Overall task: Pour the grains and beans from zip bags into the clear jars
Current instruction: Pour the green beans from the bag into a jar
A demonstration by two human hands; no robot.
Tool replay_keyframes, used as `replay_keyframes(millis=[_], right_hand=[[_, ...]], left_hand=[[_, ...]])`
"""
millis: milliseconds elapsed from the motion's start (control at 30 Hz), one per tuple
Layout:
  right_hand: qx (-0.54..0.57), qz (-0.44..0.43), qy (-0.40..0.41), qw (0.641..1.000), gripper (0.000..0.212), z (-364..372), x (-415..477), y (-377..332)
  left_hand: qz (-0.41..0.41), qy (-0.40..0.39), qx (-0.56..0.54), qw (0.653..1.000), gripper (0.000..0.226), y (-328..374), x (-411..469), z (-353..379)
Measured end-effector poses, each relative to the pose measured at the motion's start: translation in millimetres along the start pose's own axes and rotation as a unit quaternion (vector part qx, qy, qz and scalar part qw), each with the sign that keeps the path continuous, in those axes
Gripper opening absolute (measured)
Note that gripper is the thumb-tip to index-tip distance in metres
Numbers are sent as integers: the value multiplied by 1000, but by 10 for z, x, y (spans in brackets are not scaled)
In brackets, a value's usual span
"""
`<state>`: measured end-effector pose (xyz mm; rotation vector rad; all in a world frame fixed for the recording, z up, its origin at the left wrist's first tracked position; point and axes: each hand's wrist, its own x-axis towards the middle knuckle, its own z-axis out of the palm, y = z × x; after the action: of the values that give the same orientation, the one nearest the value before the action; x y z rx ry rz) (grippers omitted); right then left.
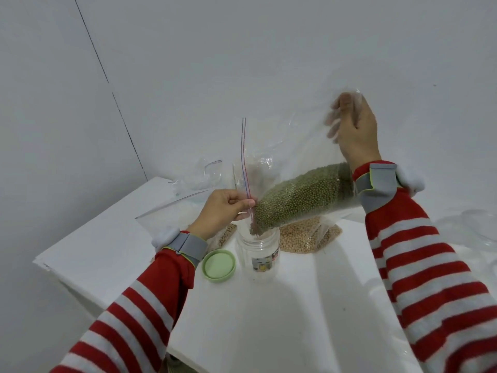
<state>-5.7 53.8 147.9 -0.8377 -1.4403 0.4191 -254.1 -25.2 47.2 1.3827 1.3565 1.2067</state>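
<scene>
A clear zip bag of green mung beans [301, 197] hangs tilted over an open clear jar [258, 251] on the white table [282, 319]. The bag's mouth points down into the jar's opening, and beans are bunched at that low end. My left hand [223, 208] pinches the bag's zip edge just above the jar. My right hand [352, 130] grips the raised bottom of the bag, high and to the right. The jar looks nearly empty, with a small label on its side.
A green lid [219, 265] lies on the table left of the jar. A bag of pale soybeans [304, 238] sits behind the jar. Emptied zip bags [193, 176] lie at the back left. Clear plastic things [473, 227] show at the right edge.
</scene>
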Motion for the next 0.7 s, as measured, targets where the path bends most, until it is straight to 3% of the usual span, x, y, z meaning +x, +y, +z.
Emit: replay_keyframes(millis=[100,167,267,367,433,700], right_hand=[[-117,-17,6,993,27,-54,-14,55],[-127,0,4,992,27,-56,-16,41],[-23,119,23,992,21,4,30,-22],[72,255,32,964,26,54,89,-68],[134,281,36,950,29,77,111,-80],[178,115,65,975,26,136,68,-135]], left_hand=[[2,-3,1,1000,9,-6,4,13],[2,1,0,1000,10,-5,13,20],[3,2,-1,1000,11,8,16,36],[6,3,1,1000,9,11,16,50],[10,5,6,1000,8,9,14,50],[12,14,-6,1000,9,5,-14,38]])
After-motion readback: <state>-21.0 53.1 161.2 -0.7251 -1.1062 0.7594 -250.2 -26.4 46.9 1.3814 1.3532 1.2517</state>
